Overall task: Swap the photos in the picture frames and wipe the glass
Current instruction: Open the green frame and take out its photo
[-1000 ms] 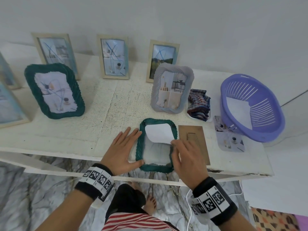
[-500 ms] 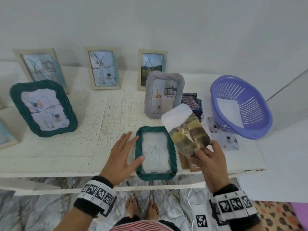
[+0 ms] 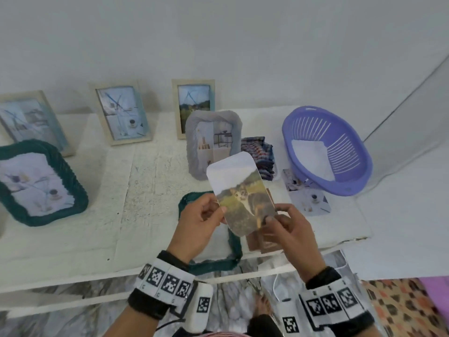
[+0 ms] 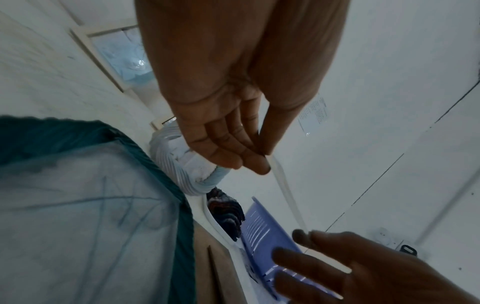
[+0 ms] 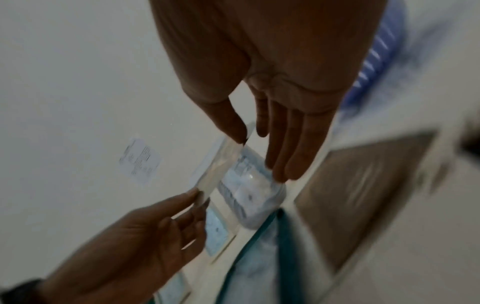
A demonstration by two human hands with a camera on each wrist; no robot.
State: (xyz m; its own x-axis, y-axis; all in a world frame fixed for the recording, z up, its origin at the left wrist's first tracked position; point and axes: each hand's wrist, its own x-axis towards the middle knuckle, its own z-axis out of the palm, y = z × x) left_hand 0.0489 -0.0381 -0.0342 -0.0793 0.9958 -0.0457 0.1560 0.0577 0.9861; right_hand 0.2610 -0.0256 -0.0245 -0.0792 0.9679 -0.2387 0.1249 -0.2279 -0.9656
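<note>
Both hands hold the cat photo (image 3: 243, 194) up above the near edge of the counter (image 3: 136, 181). The left hand (image 3: 198, 221) pinches its left edge, the right hand (image 3: 290, 229) its near right corner. Below it the emptied green frame (image 3: 233, 244) lies flat, overhanging the counter lip, a brown backing board (image 3: 263, 243) just beside it on the right. The photo is a rounded-corner print with a pale upper part. Its long axis runs from near to far, leaning slightly left. Open counter spreads to the left, toward the standing green frame (image 3: 41, 182).
</note>
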